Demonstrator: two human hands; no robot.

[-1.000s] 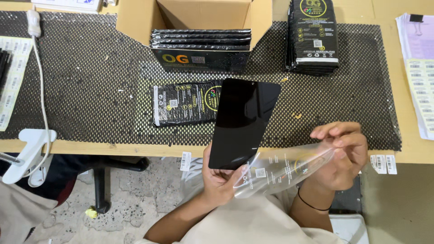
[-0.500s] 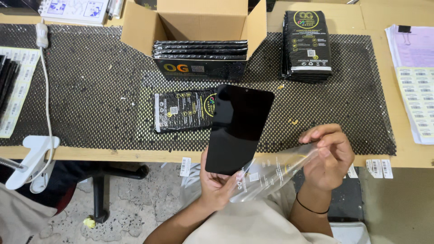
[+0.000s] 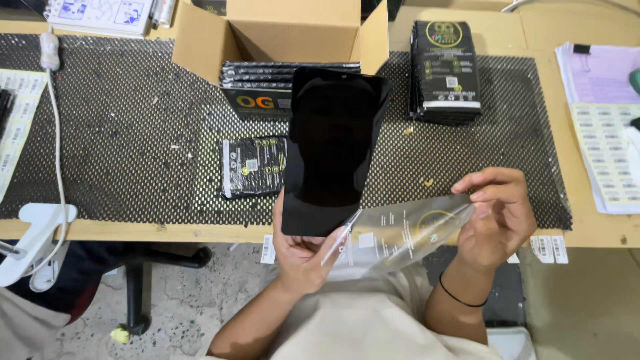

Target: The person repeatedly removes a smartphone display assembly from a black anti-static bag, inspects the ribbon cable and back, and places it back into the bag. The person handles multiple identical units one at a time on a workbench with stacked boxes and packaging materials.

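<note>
My left hand (image 3: 301, 252) holds a glossy black glass panel (image 3: 331, 151) upright by its lower edge, above the table's front edge. My right hand (image 3: 497, 217) pinches the far end of a clear plastic sleeve (image 3: 400, 230) with pale print. The sleeve's near end touches the bottom corner of the panel by my left fingers. Just behind the panel, a black printed packet (image 3: 252, 167) lies flat on the black mesh mat (image 3: 120, 140).
An open cardboard box (image 3: 280, 37) holding stacked black packets stands at the back centre. A stack of black packets (image 3: 445, 70) sits at the back right. Label sheets (image 3: 607, 157) lie at the right, a white cable (image 3: 57, 133) and white clamp (image 3: 33, 230) at the left.
The black panel has risen higher and now stands more upright. The clear sleeve stays between my hands, its near end at the panel's bottom corner. The view has shifted slightly.
</note>
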